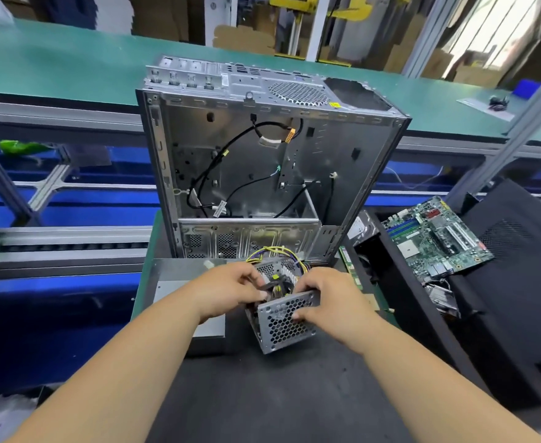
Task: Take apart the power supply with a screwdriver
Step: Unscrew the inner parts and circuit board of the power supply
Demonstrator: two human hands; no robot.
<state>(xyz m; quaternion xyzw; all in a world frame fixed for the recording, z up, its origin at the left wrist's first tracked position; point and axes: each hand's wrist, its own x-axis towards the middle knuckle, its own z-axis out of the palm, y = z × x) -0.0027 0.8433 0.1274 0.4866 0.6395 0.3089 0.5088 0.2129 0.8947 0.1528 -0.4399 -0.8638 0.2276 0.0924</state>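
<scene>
Power supply [283, 318] tilted on the dark mat at the near end of the desk [294, 394], just in front of the gutted computer case [262, 161]. Perforated honeycomb end panel facing the camera, top already open, heatsink fins and a bundle of yellow and black wires [282, 254] showing inside. Right hand [330, 302] wrapped over the right upper corner, thumb pressed on the mesh, fingers curled round the housing. Left hand [230, 289] at the open top, fingers pinching something dark among the internals; exactly what, impossible to tell.

Probably fairly heavy for its size, rigid sheet steel, with sharp cut edges along the open rim. Best held by the outer walls and corners, as the right hand does now. Board and wiring inside likely fragile, so no pulling by the leads. Capacitors possibly still charged, a risk to bare skin.

No screwdriver visible anywhere. Screws and fixing points hidden under the hands. Far side and underside of the unit out of sight.

Further out: a flat grey metal plate [189, 282] under the left wrist, a green motherboard [435, 235] on a black panel to the right, a green conveyor [70, 65] behind the case.
</scene>
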